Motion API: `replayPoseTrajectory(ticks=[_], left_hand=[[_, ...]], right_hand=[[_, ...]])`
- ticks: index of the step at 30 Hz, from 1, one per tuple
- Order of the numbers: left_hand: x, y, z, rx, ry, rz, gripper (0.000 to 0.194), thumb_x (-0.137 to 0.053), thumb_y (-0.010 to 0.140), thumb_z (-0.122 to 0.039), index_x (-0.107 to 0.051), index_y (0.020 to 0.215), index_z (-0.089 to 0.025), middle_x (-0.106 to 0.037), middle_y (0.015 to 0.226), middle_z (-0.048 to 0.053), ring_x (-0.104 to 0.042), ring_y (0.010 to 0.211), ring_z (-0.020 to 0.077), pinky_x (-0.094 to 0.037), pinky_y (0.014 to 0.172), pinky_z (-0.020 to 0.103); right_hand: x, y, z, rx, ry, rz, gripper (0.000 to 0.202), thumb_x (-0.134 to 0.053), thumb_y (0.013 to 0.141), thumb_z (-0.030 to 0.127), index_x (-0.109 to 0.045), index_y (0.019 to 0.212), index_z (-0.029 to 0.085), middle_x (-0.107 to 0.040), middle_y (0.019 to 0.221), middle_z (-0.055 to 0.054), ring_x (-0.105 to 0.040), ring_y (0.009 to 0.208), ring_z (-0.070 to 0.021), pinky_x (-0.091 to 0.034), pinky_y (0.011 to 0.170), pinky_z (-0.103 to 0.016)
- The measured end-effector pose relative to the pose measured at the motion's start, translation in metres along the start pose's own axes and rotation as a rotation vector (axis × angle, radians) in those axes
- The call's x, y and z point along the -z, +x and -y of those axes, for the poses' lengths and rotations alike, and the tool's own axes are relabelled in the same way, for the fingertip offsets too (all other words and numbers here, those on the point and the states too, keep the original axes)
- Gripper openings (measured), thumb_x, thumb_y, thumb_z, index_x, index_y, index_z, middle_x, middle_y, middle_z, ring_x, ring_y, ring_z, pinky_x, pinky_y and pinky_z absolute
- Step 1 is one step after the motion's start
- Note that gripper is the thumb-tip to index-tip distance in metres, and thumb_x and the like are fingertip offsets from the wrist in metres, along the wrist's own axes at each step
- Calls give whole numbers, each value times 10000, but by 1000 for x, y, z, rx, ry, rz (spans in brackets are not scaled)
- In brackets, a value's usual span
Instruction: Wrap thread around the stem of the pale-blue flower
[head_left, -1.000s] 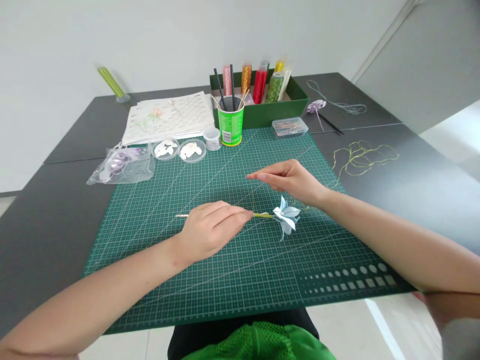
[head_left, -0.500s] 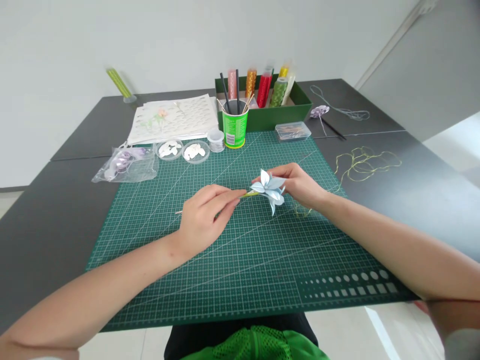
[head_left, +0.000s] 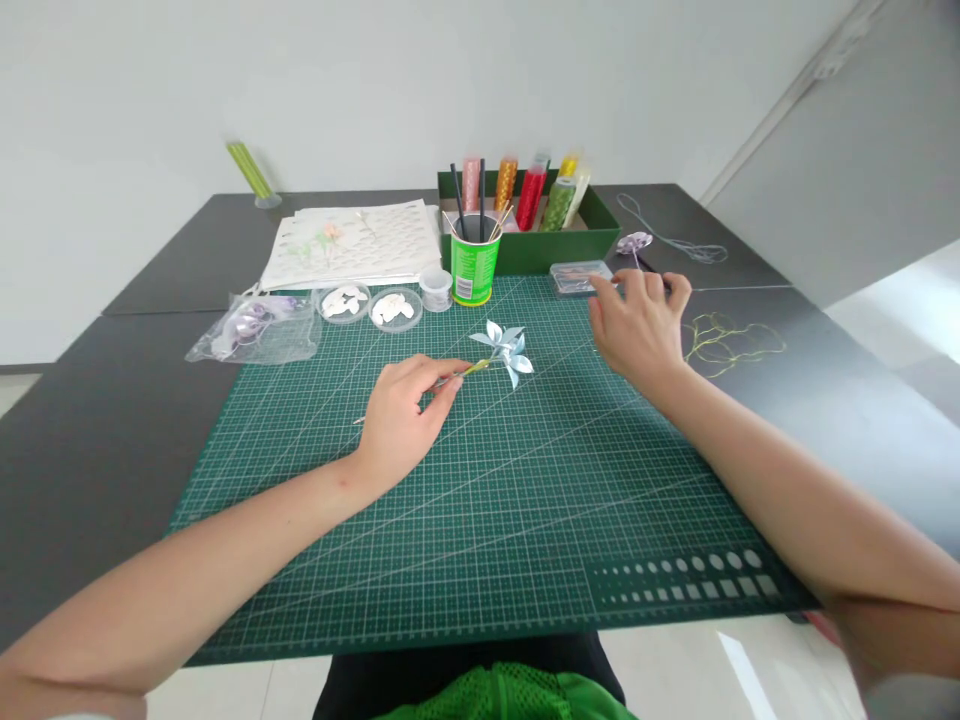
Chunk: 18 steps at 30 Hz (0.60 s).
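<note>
My left hand (head_left: 409,415) is closed in a pinch on the green-wrapped stem of a pale blue artificial flower (head_left: 510,352). The petals point right, past my fingertips, above the cutting mat (head_left: 480,530). A thin pale end of the stem sticks out behind this hand. My right hand (head_left: 641,320) is at the mat's far right, its fingers apart and bent downward, with nothing visible in them. Its fingertips are beside a flat clear plastic box (head_left: 579,278); whether they touch it I cannot tell. Loose yellow-green thread (head_left: 731,340) lies right of that hand.
Behind the mat stand a green cup (head_left: 474,265) with sticks and a dark green box (head_left: 555,250) of thread spools. Two dishes of white pieces (head_left: 395,309), a small round container (head_left: 435,290), a bag of purple flowers (head_left: 255,325) and patterned sheets (head_left: 360,245) lie leftward.
My right hand has left the flower and moved right and away from me, toward the clear box. My left hand still holds the flower, which has shifted slightly left.
</note>
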<state>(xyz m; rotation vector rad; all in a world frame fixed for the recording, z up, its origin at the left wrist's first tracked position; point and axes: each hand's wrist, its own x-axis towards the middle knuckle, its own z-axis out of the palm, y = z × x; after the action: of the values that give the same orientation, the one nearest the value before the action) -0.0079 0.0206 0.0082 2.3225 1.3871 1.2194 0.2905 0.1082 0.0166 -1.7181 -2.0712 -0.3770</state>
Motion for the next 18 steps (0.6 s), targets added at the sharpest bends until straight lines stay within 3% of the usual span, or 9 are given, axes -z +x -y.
replayPoseTrajectory(ticks=[2, 4, 7, 10, 13, 15, 18], left_hand=[[0, 0, -1, -1, 0, 9, 167, -606, 1005, -233, -756, 1076, -222, -753, 863, 1, -660, 768, 174, -502, 783, 344], [0, 0, -1, -2, -6, 19, 168, -603, 1006, -224, -755, 1078, -216, -757, 876, 4, -666, 785, 175, -506, 798, 345], [-1, -1, -2, -4, -24, 21, 164, -604, 1003, -213, -751, 1076, -206, -758, 891, 10, -671, 793, 172, -516, 805, 343], [-2, -2, -2, 2, -41, 20, 161, -603, 1005, -219, -746, 1079, -206, -752, 888, 10, -668, 782, 169, -521, 786, 338], [-3, -2, -3, 2, -50, 21, 168, -600, 1007, -217, -743, 1095, -209, -751, 896, 14, -667, 787, 170, -524, 781, 341], [-3, -3, -3, 7, -59, 17, 169, -598, 1009, -222, -742, 1098, -211, -750, 897, 16, -668, 791, 170, -530, 779, 342], [-3, -3, -3, 16, -66, 15, 173, -589, 1015, -235, -740, 1098, -216, -748, 898, 19, -669, 786, 170, -537, 775, 343]], right_hand=[[-1, -6, 10, 110, 58, -2, 425, -404, 1024, 207, -591, 1403, 168, -570, 1427, -222, -514, 1327, -393, -226, 1148, -735], [-3, -15, 24, 254, 238, 92, 460, -370, 1039, 192, -544, 1464, 204, -563, 1470, -181, -512, 1377, -351, -211, 1209, -711], [-4, -29, 46, 470, 560, 306, 474, -352, 1061, 222, -480, 1517, 224, -576, 1480, -145, -521, 1409, -295, -344, 1209, -640], [-3, -42, 61, 593, 703, 375, 487, -402, 1062, 261, -435, 1546, 218, -600, 1456, -149, -562, 1378, -278, -442, 1168, -583], [-1, -50, 67, 617, 738, 358, 498, -467, 1054, 282, -428, 1546, 213, -673, 1348, -143, -665, 1236, -256, -560, 1047, -485], [1, -53, 68, 637, 738, 333, 451, -479, 1056, 279, -487, 1499, 195, -751, 1153, -112, -743, 1004, -215, -620, 859, -377], [4, -57, 67, 711, 641, 257, 333, -475, 1066, 267, -617, 1348, 159, -784, 926, -64, -726, 720, -149, -547, 620, -254]])
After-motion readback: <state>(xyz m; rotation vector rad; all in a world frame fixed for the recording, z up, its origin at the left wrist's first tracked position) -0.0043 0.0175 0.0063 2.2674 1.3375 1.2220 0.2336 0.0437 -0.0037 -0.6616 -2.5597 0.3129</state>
